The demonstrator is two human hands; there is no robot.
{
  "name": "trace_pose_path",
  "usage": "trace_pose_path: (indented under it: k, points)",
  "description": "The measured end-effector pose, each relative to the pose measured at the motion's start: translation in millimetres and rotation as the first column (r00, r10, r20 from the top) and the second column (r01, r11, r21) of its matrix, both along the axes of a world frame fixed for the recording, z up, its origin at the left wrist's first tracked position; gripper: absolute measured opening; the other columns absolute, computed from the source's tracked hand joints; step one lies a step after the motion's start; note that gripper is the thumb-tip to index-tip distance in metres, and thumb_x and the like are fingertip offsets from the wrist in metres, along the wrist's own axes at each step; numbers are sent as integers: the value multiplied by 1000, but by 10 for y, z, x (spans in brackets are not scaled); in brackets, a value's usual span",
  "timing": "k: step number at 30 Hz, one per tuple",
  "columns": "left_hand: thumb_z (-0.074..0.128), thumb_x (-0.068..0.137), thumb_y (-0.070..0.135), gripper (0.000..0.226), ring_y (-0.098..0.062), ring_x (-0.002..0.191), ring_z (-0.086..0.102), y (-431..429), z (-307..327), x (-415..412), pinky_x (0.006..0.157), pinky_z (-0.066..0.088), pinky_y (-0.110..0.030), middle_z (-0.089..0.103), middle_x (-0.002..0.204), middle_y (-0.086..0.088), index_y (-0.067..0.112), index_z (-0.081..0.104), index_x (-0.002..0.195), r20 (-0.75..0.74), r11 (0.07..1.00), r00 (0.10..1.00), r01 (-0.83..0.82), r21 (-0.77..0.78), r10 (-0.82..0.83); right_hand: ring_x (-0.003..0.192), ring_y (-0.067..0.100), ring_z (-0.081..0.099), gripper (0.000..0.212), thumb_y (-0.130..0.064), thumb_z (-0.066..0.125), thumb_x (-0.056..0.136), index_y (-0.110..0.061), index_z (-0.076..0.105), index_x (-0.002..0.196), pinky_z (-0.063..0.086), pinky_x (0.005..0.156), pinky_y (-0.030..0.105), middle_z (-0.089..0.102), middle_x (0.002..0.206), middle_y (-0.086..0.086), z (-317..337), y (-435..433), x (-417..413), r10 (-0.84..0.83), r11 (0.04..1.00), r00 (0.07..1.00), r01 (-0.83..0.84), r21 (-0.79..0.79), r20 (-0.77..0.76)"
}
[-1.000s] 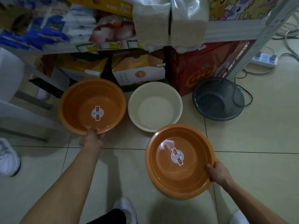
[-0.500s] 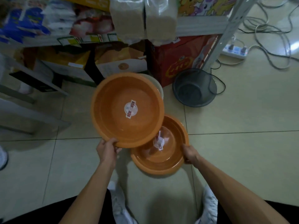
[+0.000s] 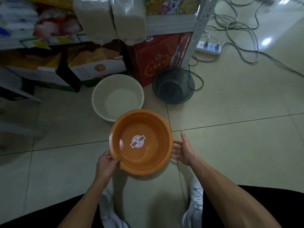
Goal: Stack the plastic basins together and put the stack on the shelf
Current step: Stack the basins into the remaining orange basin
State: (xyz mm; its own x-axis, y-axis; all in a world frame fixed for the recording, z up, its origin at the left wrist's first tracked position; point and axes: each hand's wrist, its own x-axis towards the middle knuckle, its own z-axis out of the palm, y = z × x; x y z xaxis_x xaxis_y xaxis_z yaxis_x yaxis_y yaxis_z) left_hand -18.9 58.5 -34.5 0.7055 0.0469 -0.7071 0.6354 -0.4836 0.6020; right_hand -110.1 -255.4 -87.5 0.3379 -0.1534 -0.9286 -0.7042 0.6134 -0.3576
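An orange basin [image 3: 144,155] with a round sticker on its bottom sits nested in a second orange basin, whose rim just shows at the upper right. My left hand [image 3: 106,163] grips the near-left rim of this pair. My right hand [image 3: 184,148] is flat and open against the right side, fingers spread. A white basin [image 3: 102,96] stands on the floor just beyond, partly covered by the orange rim. A dark grey translucent basin [image 3: 173,86] rests to its right. The shelf [image 3: 169,24] runs across the top, crowded with bags.
Cardboard boxes and a red box [image 3: 158,58] fill the space under the shelf. The shelf's metal post [image 3: 195,32] stands by the grey basin. A power strip [image 3: 209,46] and loose cables lie on the tiles at right. My white shoes [image 3: 194,209] are below.
The left-hand orange basin came down into the right-hand one, and the two now sit nested. My right hand let go of the rim and opened beside it.
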Motion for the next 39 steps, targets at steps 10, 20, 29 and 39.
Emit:
trace_pose_path:
  k: [10, 20, 29, 39]
  points:
    - [36, 110, 27, 33, -34, 84, 69, 8, -291, -55, 72, 45, -32, 71, 86, -14, 12, 65, 107, 106, 947, 967, 201, 250, -233, 106, 29, 72, 50, -48, 59, 102, -8, 66, 130, 58, 97, 50, 76, 112, 8, -126, 88, 60, 340, 885, 939, -338, -319, -53]
    - [56, 101, 8, 17, -33, 93, 74, -13, -368, 119, 89, 60, -45, 77, 100, -18, 5, 72, 106, -131, 992, 983, -127, 1, 126, 82, 29, 70, 31, -31, 67, 101, -23, 63, 131, 54, 69, 36, 80, 101, 13, -263, -31, 38, 350, 899, 936, -345, -271, -29]
    - [62, 65, 2, 14, -32, 71, 65, -35, 120, -37, 68, 55, -39, 70, 77, -20, -1, 71, 75, -191, 950, 935, -309, -37, 297, 59, 18, 53, 30, -22, 70, 100, -8, 63, 125, 41, 55, 30, 60, 74, 9, 200, -85, -603, 286, 958, 956, -284, -41, 64]
    - [63, 58, 7, 6, -25, 66, 56, -239, 674, 651, 59, 44, -35, 61, 64, -10, 10, 66, 62, 183, 863, 848, -464, -200, 498, 77, 20, 66, 30, -25, 73, 97, -20, 68, 125, 47, 61, 28, 73, 91, 10, 972, -154, 272, 260, 960, 913, -209, -187, 314]
